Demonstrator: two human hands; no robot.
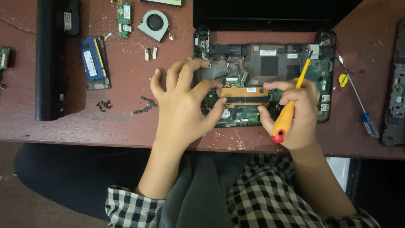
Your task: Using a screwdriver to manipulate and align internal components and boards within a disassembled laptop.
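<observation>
Copper-coloured heat-sink strip [243,95] lies across the middle of the opened laptop base [261,80], its long axis running left to right, squarely between the two hands. Left hand [182,105] arches over the strip's left end, fingers spread and curled, thumb tip touching near that end; it grips nothing that can be seen. Right hand [295,112] sits at the strip's right end, closed around the orange handle of a yellow screwdriver [291,105] whose shaft slants up and away to the right, its tip over the green board. Both hands are about equally near the strip. On the reddish worktop [126,122], a small fan [154,24], a blue memory module [93,59], a few dark loose screws [104,104] and a second, blue-handled screwdriver [358,101] lie well apart
</observation>
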